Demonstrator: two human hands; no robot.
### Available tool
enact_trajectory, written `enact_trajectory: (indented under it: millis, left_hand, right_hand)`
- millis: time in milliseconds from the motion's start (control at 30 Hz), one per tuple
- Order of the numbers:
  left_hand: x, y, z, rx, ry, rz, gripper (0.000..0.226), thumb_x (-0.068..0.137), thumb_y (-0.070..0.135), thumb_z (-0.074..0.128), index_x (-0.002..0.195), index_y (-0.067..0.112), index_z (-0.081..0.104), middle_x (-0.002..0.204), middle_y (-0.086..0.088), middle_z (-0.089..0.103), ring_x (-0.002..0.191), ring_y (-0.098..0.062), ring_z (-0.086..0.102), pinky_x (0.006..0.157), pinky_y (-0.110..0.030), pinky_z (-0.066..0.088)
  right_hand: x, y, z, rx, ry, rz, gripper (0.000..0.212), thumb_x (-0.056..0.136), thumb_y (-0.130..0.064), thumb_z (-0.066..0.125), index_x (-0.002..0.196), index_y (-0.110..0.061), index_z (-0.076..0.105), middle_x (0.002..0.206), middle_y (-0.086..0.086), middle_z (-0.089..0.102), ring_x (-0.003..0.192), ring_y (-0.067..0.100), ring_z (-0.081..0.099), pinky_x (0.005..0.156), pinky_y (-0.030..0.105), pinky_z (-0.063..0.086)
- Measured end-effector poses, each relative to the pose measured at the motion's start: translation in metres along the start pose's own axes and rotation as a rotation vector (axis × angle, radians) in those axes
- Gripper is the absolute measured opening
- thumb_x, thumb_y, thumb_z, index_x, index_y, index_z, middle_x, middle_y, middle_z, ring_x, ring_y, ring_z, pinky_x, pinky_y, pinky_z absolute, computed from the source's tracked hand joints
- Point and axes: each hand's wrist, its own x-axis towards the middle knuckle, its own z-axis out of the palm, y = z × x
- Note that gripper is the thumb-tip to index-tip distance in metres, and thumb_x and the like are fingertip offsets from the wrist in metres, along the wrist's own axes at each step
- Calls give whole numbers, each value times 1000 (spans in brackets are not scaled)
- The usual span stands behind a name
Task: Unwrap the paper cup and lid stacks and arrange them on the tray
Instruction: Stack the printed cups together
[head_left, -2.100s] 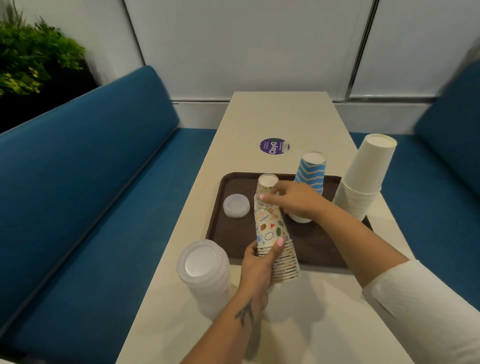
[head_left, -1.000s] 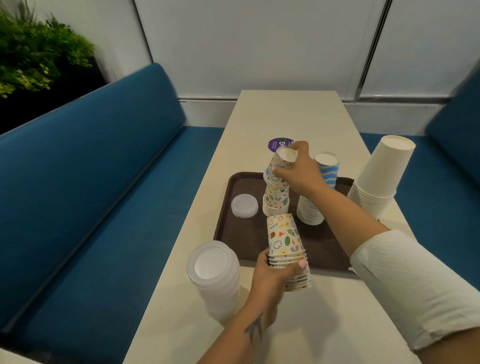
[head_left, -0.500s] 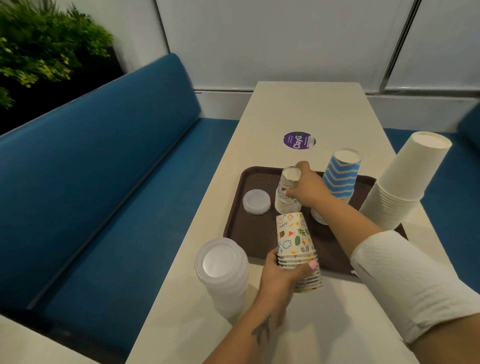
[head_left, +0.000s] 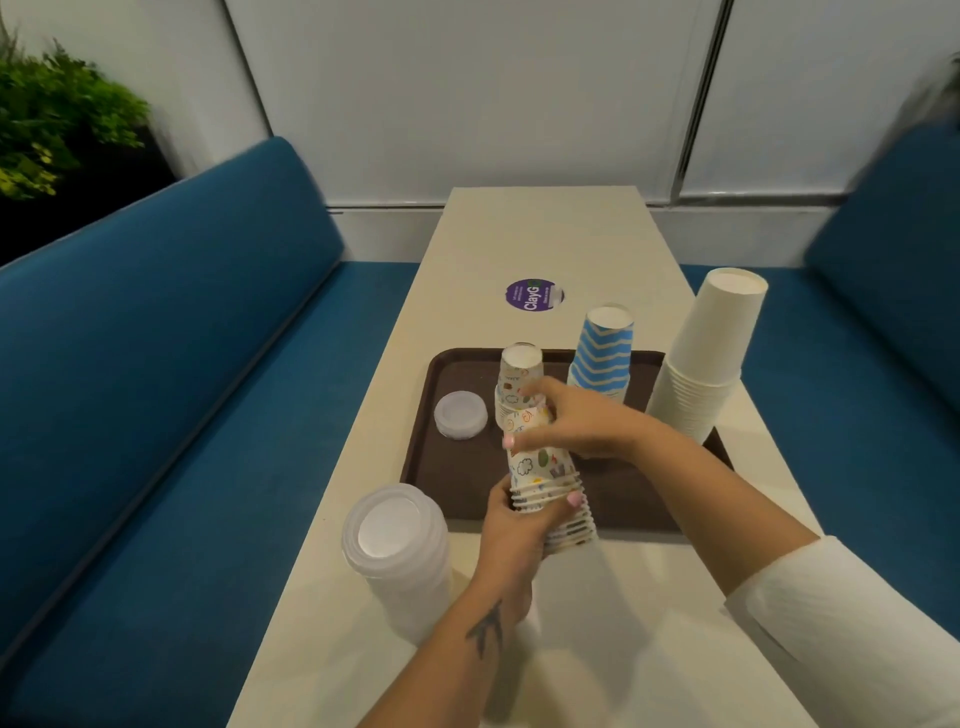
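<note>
Gripping the base of the printed stack with the left hand, the person holds it upside down over the near edge of the tray. The right hand pinches the upper cups, thumb on the near side and fingers curled round the far side, apparently to pull a few off.

Nested paper cups tend to stick, so a pull could bring off more than intended, or jerk the stack out of the lower grip. A hard pinch could dent the thin walls. The right hand sits close to the small printed stack already on the tray; I judge that a careless lift might knock it over, or nudge the striped stack just behind. The white stack stands at the tray's right edge, whether on it or beside it I cannot tell, and the right forearm passes near it, so a sweep of the arm may topple it.

The cups are tapered paper with rolled rims that show as ridges low on each stack; the printed ones carry small coloured doodles, the striped ones blue and white zigzags. The tray is dark brown, matt, with rounded corners and a raised lip. A single lid lies flat on it. The lid stack, translucent plastic, stands on the pale smooth table, left of the tray.
</note>
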Motion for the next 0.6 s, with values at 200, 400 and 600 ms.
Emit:
enact_trajectory:
  millis: [200, 400, 600]
  left_hand:
    - [-9, 1, 3, 14, -39, -3, 62, 68, 8, 84, 121, 16, 52, 106, -6, 72, 94, -22, 70, 78, -33, 58]
    - [-18, -5, -1, 42, -35, -17, 66, 63, 8, 88, 115, 23, 50, 107, -4, 70, 96, -22, 70, 77, -34, 57]
    - [-24, -12, -7, 32, -35, -22, 89, 38, 26, 89, 118, 22, 50, 107, -2, 71, 95, -21, 70, 72, -33, 58]
  right_hand:
    - [-13, 8, 2, 229, -46, 78, 90, 70, -29, 85, 141, -28, 29, 119, -3, 52, 106, 19, 59, 82, 42, 59]
    - [-13, 4, -9, 390, 16, 72, 71, 73, -25, 82, 128, -28, 36, 111, -2, 57, 96, 16, 62, 71, 40, 60]
    - [0, -12, -21, 447, 228, -7, 70, 79, -26, 78, 134, -24, 34, 115, -3, 50, 106, 18, 55, 70, 33, 58]
